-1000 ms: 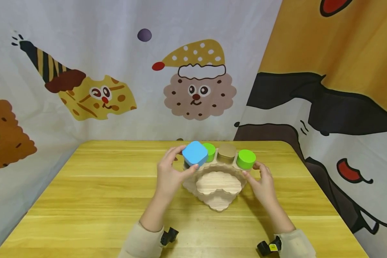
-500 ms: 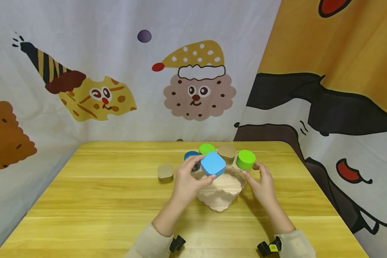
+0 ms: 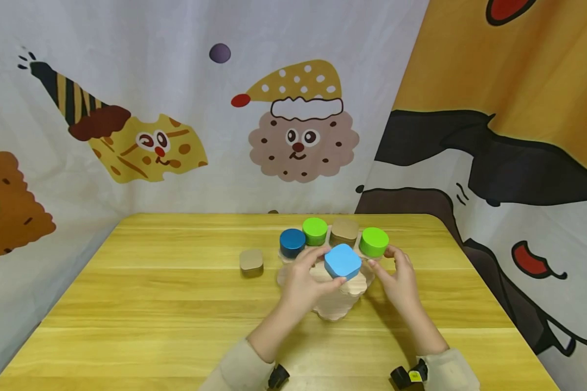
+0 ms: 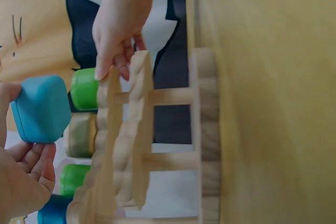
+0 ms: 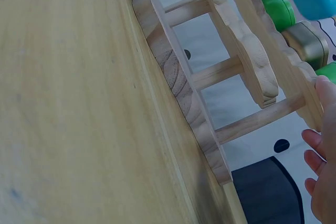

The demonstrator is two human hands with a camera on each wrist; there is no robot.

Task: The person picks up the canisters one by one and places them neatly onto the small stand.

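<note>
My left hand (image 3: 299,281) pinches a light blue rounded-square tin (image 3: 343,261) between thumb and fingers. In the head view the tin hangs over the front of a tiered wooden stand (image 3: 331,308); the left wrist view shows it apart from the stand's top tier (image 4: 107,114). My right hand (image 3: 400,278) grips that tier's right edge, thumb on top and fingers below. On the top tier stand a dark blue round tin (image 3: 292,243), a green round tin (image 3: 315,231), a gold rounded-square tin (image 3: 344,232) and another green tin (image 3: 374,241).
A second gold tin (image 3: 251,263) sits on the wooden table (image 3: 142,304), left of the stand. Wooden dowels (image 5: 220,72) join the stand's tiers. A printed curtain (image 3: 176,54) hangs behind the table's back edge.
My left hand has carried the light blue tin right and toward me, from over the dark blue tin to the stand's front. The gold tin on the table has come into view. My right hand stays put.
</note>
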